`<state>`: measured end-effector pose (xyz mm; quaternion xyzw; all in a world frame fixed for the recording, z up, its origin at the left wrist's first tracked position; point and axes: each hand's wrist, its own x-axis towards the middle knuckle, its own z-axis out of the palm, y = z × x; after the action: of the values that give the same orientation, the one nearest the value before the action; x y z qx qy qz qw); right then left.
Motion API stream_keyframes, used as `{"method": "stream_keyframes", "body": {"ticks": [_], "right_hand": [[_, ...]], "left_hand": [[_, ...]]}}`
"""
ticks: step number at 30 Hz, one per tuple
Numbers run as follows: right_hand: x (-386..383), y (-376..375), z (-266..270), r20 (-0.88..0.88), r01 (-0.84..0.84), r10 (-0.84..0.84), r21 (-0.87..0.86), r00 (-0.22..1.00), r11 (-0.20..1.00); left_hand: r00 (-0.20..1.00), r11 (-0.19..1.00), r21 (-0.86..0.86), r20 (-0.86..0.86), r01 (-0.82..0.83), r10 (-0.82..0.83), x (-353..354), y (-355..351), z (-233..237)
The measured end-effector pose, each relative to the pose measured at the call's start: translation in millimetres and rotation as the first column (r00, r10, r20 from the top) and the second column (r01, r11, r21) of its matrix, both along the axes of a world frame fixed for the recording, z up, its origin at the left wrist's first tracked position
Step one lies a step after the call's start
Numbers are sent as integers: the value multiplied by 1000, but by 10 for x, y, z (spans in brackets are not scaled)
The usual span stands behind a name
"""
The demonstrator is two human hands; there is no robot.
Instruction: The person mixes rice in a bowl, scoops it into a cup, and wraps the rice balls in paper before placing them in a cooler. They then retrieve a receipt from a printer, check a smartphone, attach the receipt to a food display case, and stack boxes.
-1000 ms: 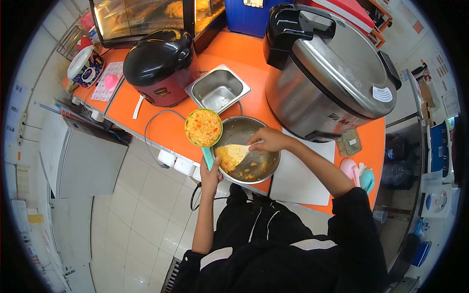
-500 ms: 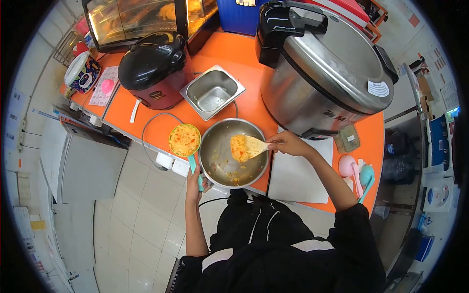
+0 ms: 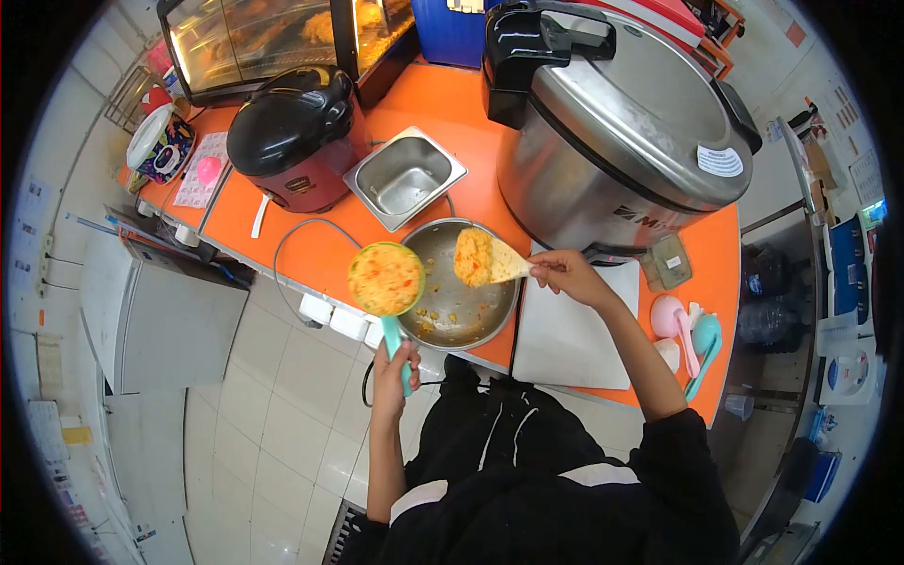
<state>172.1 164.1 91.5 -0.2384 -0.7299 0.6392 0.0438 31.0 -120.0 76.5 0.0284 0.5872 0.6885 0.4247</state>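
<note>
My left hand is closed around the turquoise handle of a round scoop. Orange-tinted rice with red bits fills it, and its cup overlaps the left rim of a steel bowl. Between the fingers of my right hand is the handle of a pale rice paddle. A clump of the same rice sits on the paddle's blade, above the bowl. Scattered grains and bits lie on the bowl's bottom.
Behind the bowl stands a steel food pan. A red-and-black rice cooker is at left, a large steel cooker at right. A white board, a pink scoop and a teal scoop lie on the orange counter.
The filled scoop has risen and moved right, partly over the bowl. The paddle with its rice has shifted slightly right and up.
</note>
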Motion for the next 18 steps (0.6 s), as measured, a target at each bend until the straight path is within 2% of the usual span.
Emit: {"method": "stream_keyframes", "body": {"ticks": [2, 4, 6, 7, 8, 9, 10, 11, 14, 16, 18], "right_hand": [[-58, -39, 126, 12, 52, -52, 26, 999, 998], [-118, -108, 134, 26, 110, -112, 54, 993, 992], [-178, -210, -7, -7, 270, -283, 322, 959, 908], [-190, -294, -50, -6, 276, -290, 323, 957, 905], [-187, -404, -95, -110, 339, -340, 577, 934, 743], [-184, -520, -123, -221, 387, -356, 769, 908, 509], [-186, -637, -80, -189, 386, -377, 729, 907, 565], [-160, -729, -174, -139, 341, -375, 759, 917, 554], [-131, -1012, -263, -110, 275, -340, 829, 934, 487], [-116, -1145, -359, -54, 158, -265, 907, 963, 390], [-113, -1238, -439, -37, 135, -252, 914, 967, 384]], "left_hand": [[993, 998, -18, 104, 65, -63, 56, 128, 19], [988, 997, -7, 132, 83, -81, 122, 251, -65], [971, 996, 13, 218, 93, -93, 183, 373, -32], [970, 995, 14, 219, 100, -101, 199, 414, -14], [966, 995, 12, 238, 102, -102, 216, 445, -6], [961, 995, 9, 256, 104, -103, 232, 472, 4], [960, 994, 8, 258, 110, -108, 245, 505, 25], [966, 993, -8, 233, 115, -110, 256, 539, 47], [971, 990, -45, 206, 134, -122, 231, 562, -24], [969, 987, -63, 206, 151, -135, 224, 563, -48], [965, 972, -130, 200, 196, -168, 232, 550, -37]]}}
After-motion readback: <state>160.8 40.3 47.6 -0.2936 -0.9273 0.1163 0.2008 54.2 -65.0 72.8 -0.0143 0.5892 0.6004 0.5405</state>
